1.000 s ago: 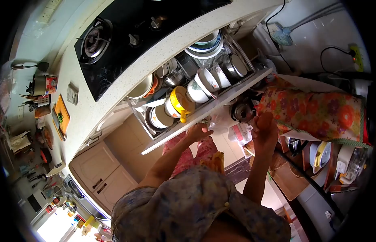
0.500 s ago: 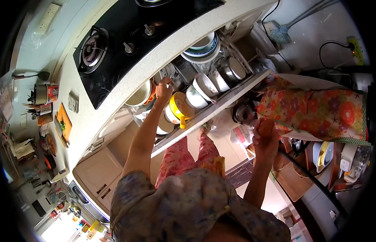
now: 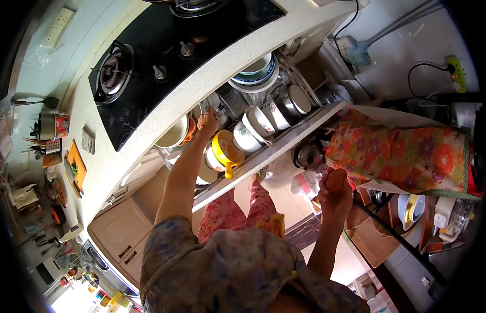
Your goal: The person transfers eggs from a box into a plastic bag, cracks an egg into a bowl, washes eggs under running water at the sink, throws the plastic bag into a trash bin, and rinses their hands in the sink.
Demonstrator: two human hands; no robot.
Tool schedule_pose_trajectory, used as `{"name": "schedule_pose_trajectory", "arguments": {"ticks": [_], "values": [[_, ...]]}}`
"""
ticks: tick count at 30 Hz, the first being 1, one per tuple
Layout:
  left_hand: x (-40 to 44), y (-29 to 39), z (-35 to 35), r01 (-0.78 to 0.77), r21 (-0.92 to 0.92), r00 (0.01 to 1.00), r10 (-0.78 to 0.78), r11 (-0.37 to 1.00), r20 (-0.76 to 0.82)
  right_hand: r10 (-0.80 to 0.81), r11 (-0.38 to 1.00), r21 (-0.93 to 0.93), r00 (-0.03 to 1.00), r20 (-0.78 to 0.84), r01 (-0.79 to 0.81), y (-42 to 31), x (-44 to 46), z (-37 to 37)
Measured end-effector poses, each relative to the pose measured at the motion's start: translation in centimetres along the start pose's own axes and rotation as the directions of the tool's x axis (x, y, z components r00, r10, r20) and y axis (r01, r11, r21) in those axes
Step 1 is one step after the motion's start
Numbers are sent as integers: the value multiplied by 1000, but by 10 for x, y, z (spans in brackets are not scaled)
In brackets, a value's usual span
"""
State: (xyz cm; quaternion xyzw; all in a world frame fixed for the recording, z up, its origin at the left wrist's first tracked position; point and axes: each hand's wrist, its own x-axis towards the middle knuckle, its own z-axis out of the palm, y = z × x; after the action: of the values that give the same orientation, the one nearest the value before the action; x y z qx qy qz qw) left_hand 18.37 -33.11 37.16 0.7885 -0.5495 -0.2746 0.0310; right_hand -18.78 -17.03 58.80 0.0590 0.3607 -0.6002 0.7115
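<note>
My left hand [image 3: 208,121] reaches into the pulled-out drawer [image 3: 285,140], close under the counter edge. Its fingers are closed beside small dishes [image 3: 206,104] at the back; what they grip is too small to make out. Just in front of that hand sits a yellow bowl with a handle [image 3: 226,148], next to several white bowls [image 3: 257,123]. A cream pot [image 3: 172,133] stands left of the wrist. Over on the right, my right hand [image 3: 334,201] is wrapped around what looks like a brown egg [image 3: 336,180], held outside the drawer.
A black gas hob [image 3: 164,57] lies on the pale counter [image 3: 217,68] above the drawer. A flowered cloth [image 3: 399,151] covers something at the right. An orange cutting board [image 3: 76,166] with greens is at the left. Steel bowls [image 3: 296,99] fill the drawer's right end.
The view has shifted slightly. My left hand stays among the dishes at the drawer's back, its fingers now lower on them. My right hand still holds the egg-shaped thing.
</note>
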Motion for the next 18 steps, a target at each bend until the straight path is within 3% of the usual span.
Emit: {"name": "schedule_pose_trajectory", "arguments": {"ticks": [5,6,8,10,12,14,15,18], "values": [[0,3,-9,-66,64,995,71,996,-73,9,1000,-20,998,56,-8,-2,0,4],[-3,5,-15,-84,18,995,85,996,-53,12,1000,-20,998,58,-11,-1,0,6],[-12,10,-30,-97,-29,995,96,995,-39,-89,994,-66,991,-99,82,3,1,11],[-30,21,-50,-148,-214,989,146,966,-22,-72,992,-106,996,-45,67,1,-1,17],[-57,32,-74,-255,-252,964,225,934,-144,-23,989,-148,999,32,27,3,2,18],[-98,43,-109,-385,-372,919,313,845,-240,-35,996,-83,999,-18,33,3,3,10],[-121,49,-127,-338,-347,930,256,875,-263,59,997,-55,993,106,-54,-3,2,11],[-185,42,-172,-261,-361,928,130,895,-349,118,993,-46,983,138,-112,-1,6,16]]}}
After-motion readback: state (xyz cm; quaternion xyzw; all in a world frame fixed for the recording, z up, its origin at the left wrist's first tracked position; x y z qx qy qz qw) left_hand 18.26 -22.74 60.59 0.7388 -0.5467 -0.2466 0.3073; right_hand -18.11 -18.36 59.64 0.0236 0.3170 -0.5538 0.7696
